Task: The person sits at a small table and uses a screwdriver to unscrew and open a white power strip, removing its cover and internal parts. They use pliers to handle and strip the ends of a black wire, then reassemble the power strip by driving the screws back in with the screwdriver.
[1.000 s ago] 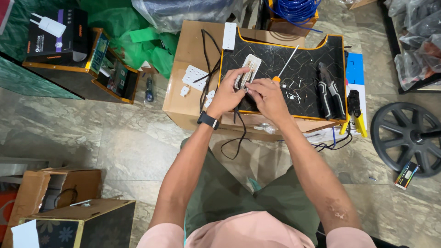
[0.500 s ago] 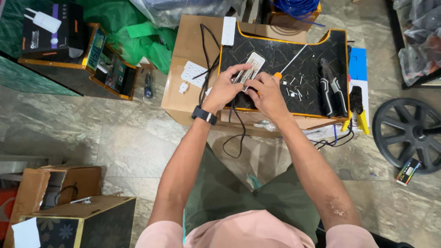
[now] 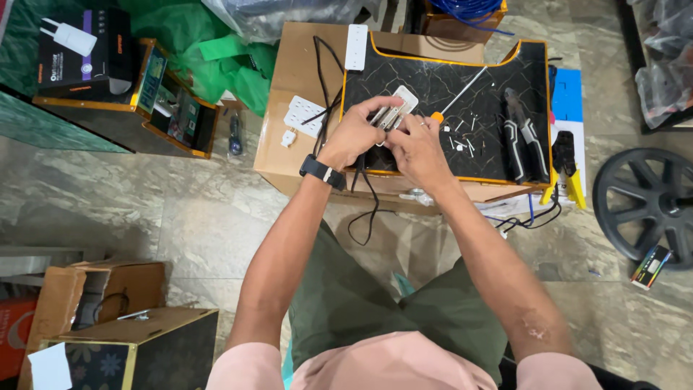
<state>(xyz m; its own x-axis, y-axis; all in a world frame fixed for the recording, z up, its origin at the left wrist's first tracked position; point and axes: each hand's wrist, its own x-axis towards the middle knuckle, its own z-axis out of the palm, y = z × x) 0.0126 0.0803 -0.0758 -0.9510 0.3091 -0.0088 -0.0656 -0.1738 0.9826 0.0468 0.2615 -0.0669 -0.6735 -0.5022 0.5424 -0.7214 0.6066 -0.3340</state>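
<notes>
Overhead view of a seated person at a low desk (image 3: 303,72), here a cardboard box topped by a black marbled mat with an orange rim (image 3: 498,79). The left hand (image 3: 354,133) and right hand (image 3: 419,148) meet over the mat's near-left part, both closed around a small white socket module (image 3: 393,112). The left fingers (image 3: 375,108) curl over its near end, seemingly to steady it, while the right fingers (image 3: 413,124) pinch at its side, probably working a small part; what they press is hidden. The module is lifted off the mat and held close between both sets of fingers. Its long axis runs diagonally, and its free end points up and away from the fingertips, toward the mat's far side. A black cable (image 3: 368,209) hangs below the left fingers over the box edge. Just beyond the right fingers lie an orange-handled screwdriver (image 3: 458,90) and scattered screws (image 3: 462,141); farther right, black crimping pliers (image 3: 523,137). A white faceplate (image 3: 303,115) lies left of the left fingers.
</notes>
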